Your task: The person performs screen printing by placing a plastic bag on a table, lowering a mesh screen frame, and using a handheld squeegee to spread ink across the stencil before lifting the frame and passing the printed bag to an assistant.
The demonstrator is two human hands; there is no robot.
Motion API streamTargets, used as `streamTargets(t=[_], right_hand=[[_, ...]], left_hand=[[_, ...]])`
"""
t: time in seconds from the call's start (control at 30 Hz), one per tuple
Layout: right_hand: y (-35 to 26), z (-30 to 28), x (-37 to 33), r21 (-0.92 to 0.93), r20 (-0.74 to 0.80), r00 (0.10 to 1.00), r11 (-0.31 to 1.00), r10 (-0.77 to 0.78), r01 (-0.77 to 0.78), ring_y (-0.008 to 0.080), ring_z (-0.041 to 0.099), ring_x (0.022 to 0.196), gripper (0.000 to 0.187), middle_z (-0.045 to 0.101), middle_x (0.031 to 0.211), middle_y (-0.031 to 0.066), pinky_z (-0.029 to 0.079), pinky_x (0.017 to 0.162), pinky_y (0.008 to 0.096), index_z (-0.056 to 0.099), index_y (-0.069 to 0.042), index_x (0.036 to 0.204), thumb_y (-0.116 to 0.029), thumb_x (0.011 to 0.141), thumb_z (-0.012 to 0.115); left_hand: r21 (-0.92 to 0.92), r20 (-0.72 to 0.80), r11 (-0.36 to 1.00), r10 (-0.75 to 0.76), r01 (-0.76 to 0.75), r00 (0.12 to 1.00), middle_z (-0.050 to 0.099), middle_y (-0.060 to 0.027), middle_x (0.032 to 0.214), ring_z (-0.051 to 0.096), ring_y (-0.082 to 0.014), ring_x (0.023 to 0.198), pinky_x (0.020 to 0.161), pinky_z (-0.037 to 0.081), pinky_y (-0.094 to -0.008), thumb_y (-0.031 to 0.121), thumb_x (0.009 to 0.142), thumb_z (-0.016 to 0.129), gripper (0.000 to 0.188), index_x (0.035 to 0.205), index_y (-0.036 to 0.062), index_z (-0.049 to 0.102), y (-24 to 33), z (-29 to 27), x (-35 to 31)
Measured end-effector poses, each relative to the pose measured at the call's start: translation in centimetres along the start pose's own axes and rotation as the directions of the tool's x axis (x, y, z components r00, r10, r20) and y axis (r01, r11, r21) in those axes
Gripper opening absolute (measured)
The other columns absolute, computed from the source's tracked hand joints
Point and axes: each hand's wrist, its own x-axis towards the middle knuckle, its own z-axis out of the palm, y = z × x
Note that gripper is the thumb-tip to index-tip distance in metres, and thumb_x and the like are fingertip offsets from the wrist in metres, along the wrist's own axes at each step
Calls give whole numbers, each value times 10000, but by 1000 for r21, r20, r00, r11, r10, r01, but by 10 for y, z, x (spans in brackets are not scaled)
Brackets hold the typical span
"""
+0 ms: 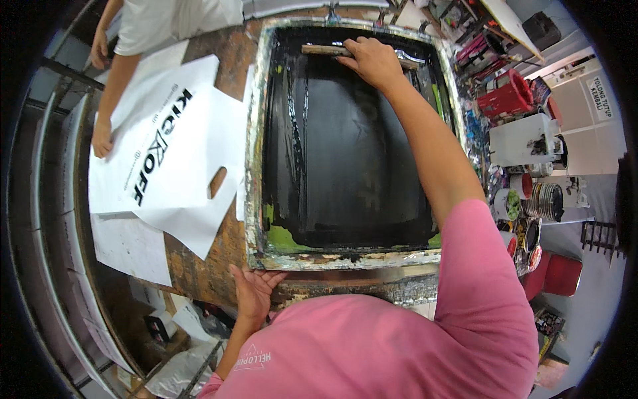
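A large screen-printing frame (252, 153) lies in front of me, its mesh coated with black ink (352, 146) and showing green patches at the corners. At the far end of the mesh, my right hand (373, 61) is closed around the wooden handle of a squeegee (319, 50), which lies crosswise. My left hand (254, 291) is by the near left corner of the frame, fingers stretched out and thumb apart, fingertips at the frame's lower edge. Whether they touch its underside is hidden.
Left of the frame, printed white plastic bags (156, 149) lie on a worn wooden table (199, 263). A co-worker's hand (102, 138) rests on them. Ink tubs and a red bucket (508, 96) crowd the right side. A metal rack (40, 199) stands at far left.
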Motion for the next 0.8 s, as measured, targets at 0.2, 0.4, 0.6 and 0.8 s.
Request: streamTargets(t=[0.2,0.4,0.6,0.8], right_hand=[[-74,-55,-99,72,66,998,997,-7,2,313,663,940,327,647,970,86,573,739,456,657,-139,1077,-396,892,740],[-150,-131,-206,207,182,983,976,31,-69,301,621,899,387,592,937,81,541,723,435,635,-116,1083,-276,787,827],[-200,-192,-257,265,340,939,953,50,-146,301,630,921,365,582,941,92,564,722,429,623,-91,1034,-310,812,813],[-195,-217,-243,229,341,937,960,76,-161,323,648,992,397,601,1030,141,579,766,448,603,-57,1054,-386,886,750]], left_hand=[[6,80,1000,13,-13,997,562,-246,1362,626,-352,1234,1053,525,-529,846,961,264,1014,1445,-39,367,1,-6,1],[-5,136,999,37,-36,990,583,-244,1354,628,-352,1240,1080,506,-514,849,960,268,1023,1441,-43,407,4,-3,4],[5,167,997,69,-71,983,594,-255,1354,638,-360,1229,1094,495,-501,851,957,300,1046,1461,-59,406,7,6,0],[-8,198,993,113,-114,974,606,-282,1319,635,-383,1232,1103,483,-507,850,952,333,1048,1464,-63,391,10,14,-7]])
